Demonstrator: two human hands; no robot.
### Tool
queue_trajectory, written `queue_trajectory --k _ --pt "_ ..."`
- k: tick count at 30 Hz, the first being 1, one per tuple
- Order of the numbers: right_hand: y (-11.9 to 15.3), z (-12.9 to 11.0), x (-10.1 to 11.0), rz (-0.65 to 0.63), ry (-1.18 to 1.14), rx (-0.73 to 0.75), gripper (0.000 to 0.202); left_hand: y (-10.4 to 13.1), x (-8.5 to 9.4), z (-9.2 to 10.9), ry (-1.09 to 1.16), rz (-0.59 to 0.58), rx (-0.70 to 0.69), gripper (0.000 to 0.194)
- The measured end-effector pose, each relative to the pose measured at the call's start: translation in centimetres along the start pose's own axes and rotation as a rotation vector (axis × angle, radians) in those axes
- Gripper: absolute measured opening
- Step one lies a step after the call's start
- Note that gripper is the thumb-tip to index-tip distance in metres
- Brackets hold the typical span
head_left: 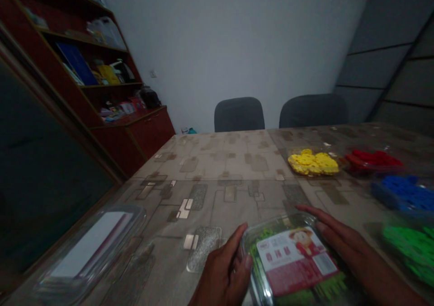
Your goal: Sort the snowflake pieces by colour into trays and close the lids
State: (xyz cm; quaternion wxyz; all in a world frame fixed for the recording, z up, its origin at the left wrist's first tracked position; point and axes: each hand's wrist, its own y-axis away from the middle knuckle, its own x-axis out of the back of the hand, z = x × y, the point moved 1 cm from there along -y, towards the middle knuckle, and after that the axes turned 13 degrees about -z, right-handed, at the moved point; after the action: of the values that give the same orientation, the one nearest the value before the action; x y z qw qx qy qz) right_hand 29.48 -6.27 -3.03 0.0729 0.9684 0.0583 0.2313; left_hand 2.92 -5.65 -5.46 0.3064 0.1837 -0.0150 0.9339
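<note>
A clear plastic box (294, 261) with a red and white label and green contents sits near the front edge of the view, between my two hands. My left hand (225, 267) grips its left side, thumb and fingers wrapped around the edge. Along the right rim lies my right hand (349, 245), fingers stretched out and pressed against the box. To the right stand clear tubs of yellow pieces (313, 162), red pieces (373, 160), blue pieces (407, 193) and green pieces (412, 247).
Another clear box (91, 251) with a white label rests at the left of the patterned table (233, 161). Two dark chairs (239, 114) (313, 110) stand behind the far edge. A red-brown shelf (135, 136) is at the back left.
</note>
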Motion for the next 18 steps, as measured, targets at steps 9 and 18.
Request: queue_trajectory --k 9,18 --pt "-0.3 0.2 0.2 -0.026 -0.048 0.054 0.068 -0.5 -0.3 1.2 0.217 -0.154 0.091 0.062" --pt "0.4 -0.3 0.2 -0.061 -0.073 0.035 0.059 0.2 0.8 0.5 -0.126 0.059 -0.025 0.06"
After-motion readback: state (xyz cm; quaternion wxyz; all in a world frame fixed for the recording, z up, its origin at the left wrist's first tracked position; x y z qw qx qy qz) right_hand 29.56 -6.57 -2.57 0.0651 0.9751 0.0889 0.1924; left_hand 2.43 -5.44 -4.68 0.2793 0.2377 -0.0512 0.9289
